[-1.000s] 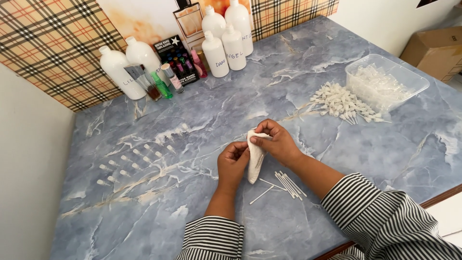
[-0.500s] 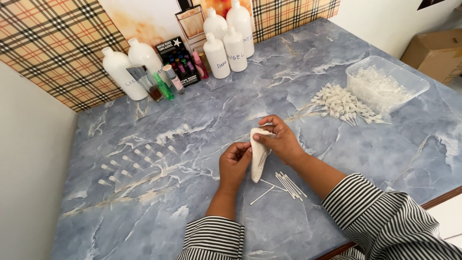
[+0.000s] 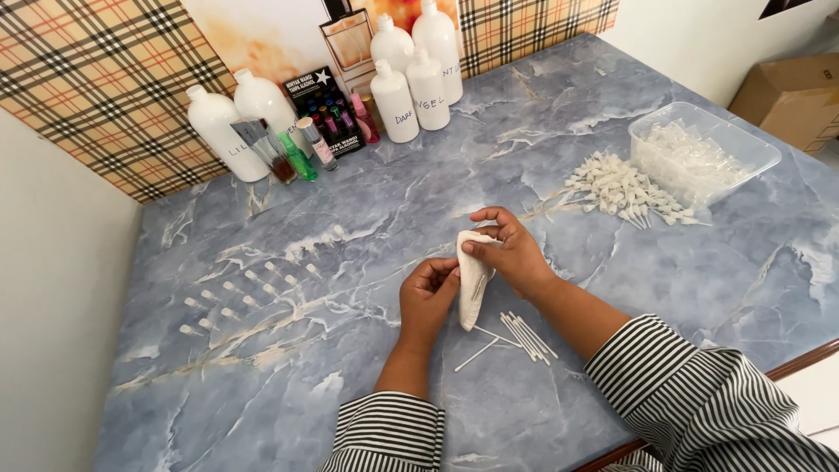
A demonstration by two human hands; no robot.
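Head camera is looking down on a small white cloth (image 3: 473,275) hanging between both hands just above the blue marbled worktop (image 3: 350,411). It is looking soft, limp and very light, so pinching it at the folded top edge is probably the surest hold. Right hand (image 3: 511,253) is closing thumb and fingers on that top edge; left hand (image 3: 428,297) is curling loosely against the cloth's side, touching it, though I cannot tell whether it is gripping. Thin white sticks (image 3: 520,336) are lying just below the cloth on the worktop. Farther right, a heap of small white plastic nozzles (image 3: 616,188) is sitting beside a clear plastic tub (image 3: 699,153) of clear pieces. Rows of tiny white caps (image 3: 253,293) are lying to the left. Along the back, white labelled bottles (image 3: 411,74), a black box with coloured vials (image 3: 328,109) and small glass bottles are standing against checked panels.
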